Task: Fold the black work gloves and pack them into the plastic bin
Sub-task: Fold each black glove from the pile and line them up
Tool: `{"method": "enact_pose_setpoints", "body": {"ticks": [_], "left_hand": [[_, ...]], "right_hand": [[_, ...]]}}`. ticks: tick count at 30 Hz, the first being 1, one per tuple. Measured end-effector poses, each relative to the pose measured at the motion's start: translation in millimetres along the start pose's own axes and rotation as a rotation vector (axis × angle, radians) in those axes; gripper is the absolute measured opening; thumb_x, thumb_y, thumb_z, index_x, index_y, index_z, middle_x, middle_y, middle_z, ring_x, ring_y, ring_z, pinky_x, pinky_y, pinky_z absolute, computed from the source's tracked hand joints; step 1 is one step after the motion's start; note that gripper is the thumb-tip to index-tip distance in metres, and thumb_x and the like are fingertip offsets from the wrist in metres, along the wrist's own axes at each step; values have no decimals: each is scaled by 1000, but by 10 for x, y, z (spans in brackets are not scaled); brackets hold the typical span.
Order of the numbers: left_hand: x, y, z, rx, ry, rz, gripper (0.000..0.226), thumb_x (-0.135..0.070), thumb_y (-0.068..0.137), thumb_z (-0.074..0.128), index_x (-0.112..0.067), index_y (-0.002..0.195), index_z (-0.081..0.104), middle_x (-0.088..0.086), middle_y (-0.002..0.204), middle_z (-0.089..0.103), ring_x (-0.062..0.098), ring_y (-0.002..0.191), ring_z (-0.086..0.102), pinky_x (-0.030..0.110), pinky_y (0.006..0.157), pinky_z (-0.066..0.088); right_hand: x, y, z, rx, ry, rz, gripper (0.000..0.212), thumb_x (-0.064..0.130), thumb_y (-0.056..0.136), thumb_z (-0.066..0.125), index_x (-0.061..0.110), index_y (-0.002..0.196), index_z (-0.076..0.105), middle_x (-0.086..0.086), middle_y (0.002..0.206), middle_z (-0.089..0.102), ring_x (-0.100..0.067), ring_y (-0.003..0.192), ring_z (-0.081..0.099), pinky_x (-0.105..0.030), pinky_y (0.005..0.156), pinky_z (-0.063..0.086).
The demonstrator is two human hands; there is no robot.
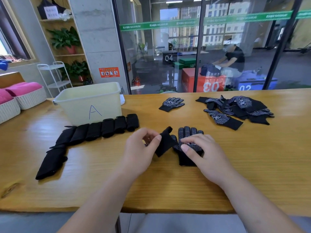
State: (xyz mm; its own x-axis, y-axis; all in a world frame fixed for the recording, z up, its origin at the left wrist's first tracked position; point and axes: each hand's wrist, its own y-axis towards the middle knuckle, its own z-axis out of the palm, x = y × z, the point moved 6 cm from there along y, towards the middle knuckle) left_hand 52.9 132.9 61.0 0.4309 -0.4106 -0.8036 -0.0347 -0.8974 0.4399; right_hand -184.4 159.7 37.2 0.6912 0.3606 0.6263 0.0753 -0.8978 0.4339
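The dotted black glove (189, 134) lies fingers-away between the hands, with the right hand (204, 154) pressing it flat and the left hand (143, 148) pinching the raised black flap (166, 143) on its left side.

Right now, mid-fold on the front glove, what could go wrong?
1. The left hand only pinches the folded-over flap of the dotted glove; it may spring open if the right hand, pressing flat, lifts off.
2. The folded gloves lie in a loose row outside the bin marked A; a sweeping forearm could undo them.
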Motion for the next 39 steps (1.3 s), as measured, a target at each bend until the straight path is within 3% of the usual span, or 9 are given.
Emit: {"method": "enact_pose_setpoints", "body": {"ticks": [3,6,10,17,20,24,29,34,39], "left_hand": [[-179,1,246,62,-82,-8,9,-24,98,74,-29,90,75,-13,88,74,4,85,64,13,73,47],[-247,30,478,133,-108,-22,9,-28,99,73,-33,92,74,-18,89,72,3,86,64,14,73,47],[-199,130,647,155,17,39,7,-41,104,63,-38,106,70,-20,105,68,0,106,61,26,90,51],[14,178,872,619,471,148,83,-77,97,50,-34,166,28,-11,168,36,13,154,33,43,130,25],[129,149,894,651,631,215,99,-84,91,49,-34,169,15,-7,173,29,10,159,25,42,134,8],[213,128,814,599,651,211,101,-89,89,44,-35,169,16,-8,172,31,9,159,25,43,134,6],[243,125,628,544,679,255,91,-88,93,39,-33,164,33,-12,168,37,9,155,31,41,133,11],[315,185,407,490,560,282,78,-83,94,48,-38,157,46,-18,161,43,6,151,33,41,131,19],[516,204,333,418,473,232,79,-87,83,59,-37,145,60,-22,150,52,4,145,39,40,124,32]], "right_hand": [[51,-11,-1,4,128,15,46,74,94,57,39,121,73,31,121,65,3,128,52,-22,103,40],[26,0,-38,-29,251,77,5,38,97,75,33,95,76,18,100,74,-5,103,66,-31,90,49],[-66,-4,-216,-231,583,238,17,10,101,69,17,86,71,8,79,75,-6,76,68,-20,72,52],[-443,-67,-414,-638,808,544,10,23,106,56,21,104,66,5,96,77,-18,95,73,-44,82,63],[-588,-111,-469,-778,817,604,7,31,105,56,31,102,62,-1,95,68,-23,89,65,-47,81,58],[-670,-147,-525,-883,819,616,6,36,105,57,38,100,60,2,92,69,-25,84,65,-48,80,58],[-589,-2,-472,-670,805,520,10,35,107,60,35,112,69,2,113,79,-26,109,75,-58,98,59],[-257,208,-481,-408,833,424,14,28,108,62,25,115,74,-4,115,79,-27,105,73,-47,84,58],[248,491,-688,-129,820,313,17,23,105,64,20,115,78,-13,116,78,-30,107,74,-48,93,57]]}}
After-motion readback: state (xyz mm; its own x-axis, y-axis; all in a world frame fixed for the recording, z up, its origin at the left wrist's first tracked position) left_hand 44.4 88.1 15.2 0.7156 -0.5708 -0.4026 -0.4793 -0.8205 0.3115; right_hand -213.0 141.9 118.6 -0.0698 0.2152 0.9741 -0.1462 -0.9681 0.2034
